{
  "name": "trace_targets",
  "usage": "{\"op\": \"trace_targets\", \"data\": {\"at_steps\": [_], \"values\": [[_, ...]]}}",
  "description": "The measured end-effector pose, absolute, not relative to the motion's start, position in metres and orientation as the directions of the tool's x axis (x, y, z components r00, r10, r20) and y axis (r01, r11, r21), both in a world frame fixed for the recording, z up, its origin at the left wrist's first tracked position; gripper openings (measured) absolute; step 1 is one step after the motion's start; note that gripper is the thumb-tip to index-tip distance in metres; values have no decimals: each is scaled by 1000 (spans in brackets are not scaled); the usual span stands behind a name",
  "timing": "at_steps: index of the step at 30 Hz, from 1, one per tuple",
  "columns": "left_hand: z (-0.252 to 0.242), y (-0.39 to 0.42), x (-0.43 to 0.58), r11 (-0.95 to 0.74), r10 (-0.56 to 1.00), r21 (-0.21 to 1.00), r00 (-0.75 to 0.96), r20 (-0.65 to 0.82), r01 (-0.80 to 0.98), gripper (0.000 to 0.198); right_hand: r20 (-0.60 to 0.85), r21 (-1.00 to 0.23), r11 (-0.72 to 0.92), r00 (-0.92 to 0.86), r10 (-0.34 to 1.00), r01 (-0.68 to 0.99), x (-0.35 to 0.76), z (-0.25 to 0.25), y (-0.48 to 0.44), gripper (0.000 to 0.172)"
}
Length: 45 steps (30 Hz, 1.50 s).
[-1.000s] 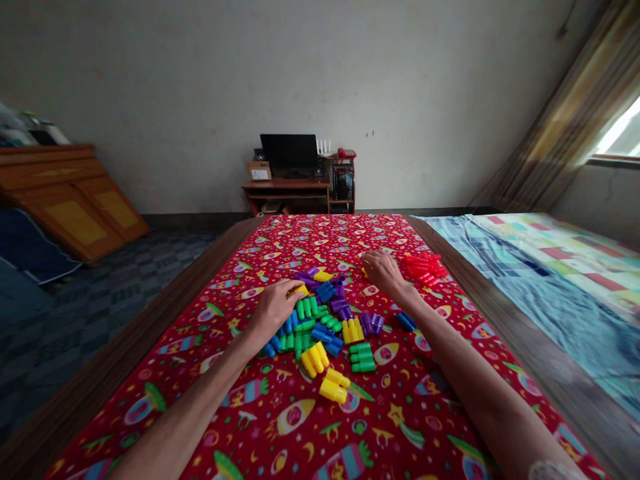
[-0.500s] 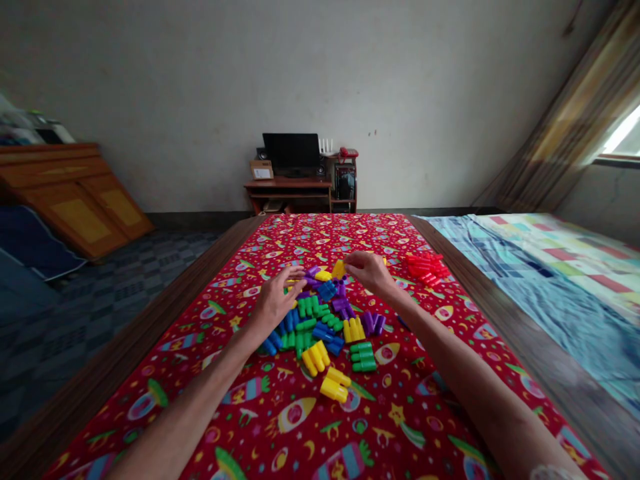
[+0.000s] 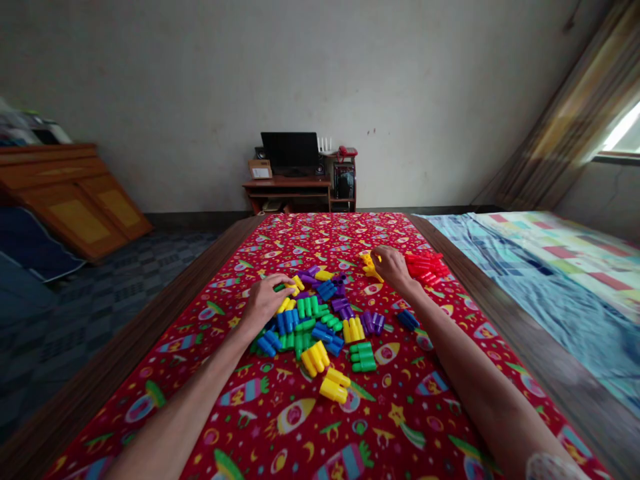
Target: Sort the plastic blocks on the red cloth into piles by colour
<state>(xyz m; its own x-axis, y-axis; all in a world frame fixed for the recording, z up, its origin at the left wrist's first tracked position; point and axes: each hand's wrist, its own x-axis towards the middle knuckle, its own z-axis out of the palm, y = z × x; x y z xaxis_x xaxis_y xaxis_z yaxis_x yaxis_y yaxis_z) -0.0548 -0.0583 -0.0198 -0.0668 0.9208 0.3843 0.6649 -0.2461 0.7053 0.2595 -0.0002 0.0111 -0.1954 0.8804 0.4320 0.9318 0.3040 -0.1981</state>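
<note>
A heap of plastic blocks [image 3: 320, 320] in yellow, green, blue and purple lies on a red patterned cloth [image 3: 310, 427]. My left hand [image 3: 264, 300] rests at the heap's left edge, fingers curled over a yellow and a green block there. My right hand [image 3: 393, 265] is farther back and to the right, fingers closed beside yellow blocks [image 3: 369, 263] on the cloth. Just to its right sits a pile of red blocks [image 3: 426, 267]. A lone blue block [image 3: 407, 320] lies beside my right forearm.
The table's wooden edge [image 3: 145, 327] runs along both sides of the cloth. A bed with a patchwork sheet [image 3: 545, 267] stands to the right. A desk with a monitor [image 3: 293, 173] is against the far wall, and a wooden cabinet [image 3: 75, 200] is at left.
My right hand carried a yellow block from above the heap back to the right, near the red pile. My left hand dropped onto the heap's left edge.
</note>
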Motion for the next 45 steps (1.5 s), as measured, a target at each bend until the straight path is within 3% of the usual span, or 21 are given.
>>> {"op": "trace_targets", "data": {"at_steps": [3,7,10,12,15,19,22,25,30,37,41,45], "values": [[-19,-57,-52,-259,904,795,-153,400,548,35,460,-286,478,-319,829,830,239,24,-18,26],[-12,-67,-34,-298,924,898,-138,356,323,53,478,-454,715,-532,699,532,201,28,-49,31],[-2,-79,-15,-306,945,923,-42,324,235,55,461,-480,752,-599,655,453,181,24,-64,47],[4,-85,-8,-329,942,908,18,336,260,52,445,-461,738,-591,673,493,178,23,-66,45],[9,-86,-15,-391,915,792,104,390,469,42,419,-416,657,-509,752,629,190,28,-56,36],[5,-82,-49,-320,928,422,192,320,848,28,404,-300,398,-263,876,867,230,35,-29,44],[-4,-80,-67,-262,960,291,219,174,920,22,392,-206,113,-24,920,972,261,33,-12,44],[-4,-80,-66,-248,968,252,226,113,935,23,320,-137,-33,76,944,990,278,25,-5,42],[14,-82,-48,-160,986,273,165,4,949,30,138,-33,-38,43,989,999,272,25,-9,36],[14,-86,-52,-162,985,368,172,8,916,42,241,-14,21,-17,970,1000,251,46,-22,46],[10,-88,-55,-205,978,462,172,114,863,46,266,-5,165,-158,951,986,235,55,-36,42],[5,-82,-54,-184,983,548,151,105,816,52,243,-29,342,-325,914,939,213,56,-56,38]]}}
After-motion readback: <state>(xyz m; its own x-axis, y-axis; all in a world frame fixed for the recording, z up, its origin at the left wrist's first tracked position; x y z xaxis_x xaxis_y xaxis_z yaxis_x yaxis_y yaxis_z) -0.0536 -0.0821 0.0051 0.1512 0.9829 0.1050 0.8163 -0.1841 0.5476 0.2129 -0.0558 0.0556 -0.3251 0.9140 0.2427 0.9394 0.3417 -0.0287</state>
